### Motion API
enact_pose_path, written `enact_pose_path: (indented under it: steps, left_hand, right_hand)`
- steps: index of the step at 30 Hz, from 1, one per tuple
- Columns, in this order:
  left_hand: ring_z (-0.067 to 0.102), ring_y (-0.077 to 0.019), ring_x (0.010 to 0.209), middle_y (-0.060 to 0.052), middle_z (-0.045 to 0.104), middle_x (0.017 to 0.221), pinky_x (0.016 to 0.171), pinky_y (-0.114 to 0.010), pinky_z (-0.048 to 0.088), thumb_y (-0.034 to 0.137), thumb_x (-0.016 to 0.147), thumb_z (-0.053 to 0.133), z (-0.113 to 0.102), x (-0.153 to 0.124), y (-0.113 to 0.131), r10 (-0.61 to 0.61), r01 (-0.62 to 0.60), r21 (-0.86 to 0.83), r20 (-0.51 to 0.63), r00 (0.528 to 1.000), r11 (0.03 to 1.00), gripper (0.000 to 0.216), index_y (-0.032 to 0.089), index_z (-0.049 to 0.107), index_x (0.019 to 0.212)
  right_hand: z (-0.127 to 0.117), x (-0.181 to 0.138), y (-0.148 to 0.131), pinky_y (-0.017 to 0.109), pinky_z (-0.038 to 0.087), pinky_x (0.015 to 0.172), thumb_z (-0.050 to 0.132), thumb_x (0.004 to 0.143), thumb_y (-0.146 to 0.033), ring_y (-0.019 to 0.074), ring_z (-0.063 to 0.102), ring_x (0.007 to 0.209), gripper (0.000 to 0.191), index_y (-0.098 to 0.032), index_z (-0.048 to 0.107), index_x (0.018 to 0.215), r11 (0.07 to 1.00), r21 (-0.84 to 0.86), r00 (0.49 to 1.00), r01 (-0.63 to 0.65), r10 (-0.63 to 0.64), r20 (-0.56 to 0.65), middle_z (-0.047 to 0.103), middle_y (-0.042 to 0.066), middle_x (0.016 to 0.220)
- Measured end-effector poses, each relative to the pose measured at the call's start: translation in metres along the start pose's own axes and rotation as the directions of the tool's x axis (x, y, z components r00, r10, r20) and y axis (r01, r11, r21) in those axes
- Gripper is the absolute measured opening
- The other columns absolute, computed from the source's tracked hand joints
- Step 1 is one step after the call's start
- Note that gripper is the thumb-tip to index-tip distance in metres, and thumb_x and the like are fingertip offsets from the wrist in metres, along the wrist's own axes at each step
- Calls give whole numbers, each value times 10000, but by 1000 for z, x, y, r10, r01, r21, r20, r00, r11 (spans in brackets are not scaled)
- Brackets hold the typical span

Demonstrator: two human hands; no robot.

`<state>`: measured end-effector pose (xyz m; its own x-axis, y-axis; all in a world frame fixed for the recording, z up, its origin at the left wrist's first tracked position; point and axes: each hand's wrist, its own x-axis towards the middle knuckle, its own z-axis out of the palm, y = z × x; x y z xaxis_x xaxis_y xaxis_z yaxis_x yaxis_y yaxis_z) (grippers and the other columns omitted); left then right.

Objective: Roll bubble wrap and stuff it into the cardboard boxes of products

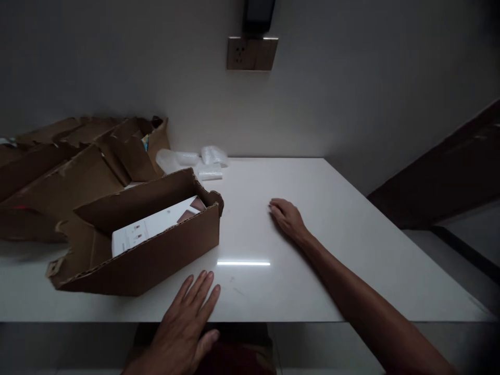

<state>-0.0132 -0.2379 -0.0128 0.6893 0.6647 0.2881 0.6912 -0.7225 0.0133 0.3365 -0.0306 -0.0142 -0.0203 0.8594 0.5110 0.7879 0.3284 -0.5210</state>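
Observation:
My left hand (186, 323) is open at the table's front edge, fingers spread and holding nothing. Just beyond it stands an open brown cardboard box (156, 260) with torn, uneven rims. Inside that box lies a white printed carton (150, 229) with brown patches at its right end; its lower part is hidden by the near wall. On the right half of the white table (250, 297) rests my right hand (288, 216), its fingers curled in and nothing visible in them. It is apart from the box.
More open cardboard boxes (78, 166) crowd the back left. Crumpled bubble wrap (211, 172) lies against the wall behind the front box. A wall socket (252, 53) is above the table, with a dark device (258, 15) over it. The table's right edge (398, 234) runs diagonally.

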Motion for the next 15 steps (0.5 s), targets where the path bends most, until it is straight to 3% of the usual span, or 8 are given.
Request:
enact_pose_path:
  steps: [3, 5, 8, 11, 15]
  left_hand:
    - [295, -256, 1494, -98, 364, 1597, 1165, -432, 370, 296, 921, 549, -1, -4, -5, 22, -20, 52, -48, 999, 998, 633, 155, 358, 1508]
    - [303, -256, 1489, -93, 386, 1587, 1198, -425, 319, 308, 930, 540, 2, -5, -5, 23, -19, 50, -81, 996, 999, 591, 159, 403, 1485]
    - [330, -264, 1477, -95, 410, 1573, 1229, -418, 251, 260, 937, 511, 7, -6, -6, 32, -29, 26, -117, 993, 999, 524, 159, 461, 1449]
    - [374, -261, 1453, -102, 475, 1526, 1228, -403, 255, 277, 949, 497, 10, -8, -11, 73, -70, 30, -131, 989, 997, 466, 162, 521, 1400]
    - [460, -229, 1397, -67, 582, 1435, 1179, -357, 354, 301, 932, 531, 8, -7, -24, 124, -119, 53, -85, 989, 991, 422, 220, 578, 1343]
  right_hand:
    - [-45, -57, -5, 521, 451, 1034, 556, 907, -389, 306, 598, 1228, 352, -216, 706, 1175, 992, -78, 981, 99, -84, 174, 673, 113, 1292]
    - [-67, -96, -19, 512, 455, 1045, 510, 964, -338, 283, 529, 1322, 428, -231, 582, 1372, 958, -152, 935, 242, -188, 302, 584, 97, 1418]
    - [-80, -141, -45, 465, 467, 1062, 481, 995, -257, 234, 458, 1391, 542, -260, 371, 1526, 905, -157, 872, 395, -315, 375, 514, 70, 1488]
    - [-81, -158, -61, 432, 485, 1059, 482, 1000, -228, 203, 445, 1400, 599, -260, 277, 1562, 898, -149, 864, 413, -335, 375, 521, 58, 1484]
    - [-79, -142, -51, 461, 498, 1041, 496, 1002, -295, 231, 472, 1381, 603, -238, 279, 1561, 908, -196, 881, 370, -276, 385, 523, 77, 1480]
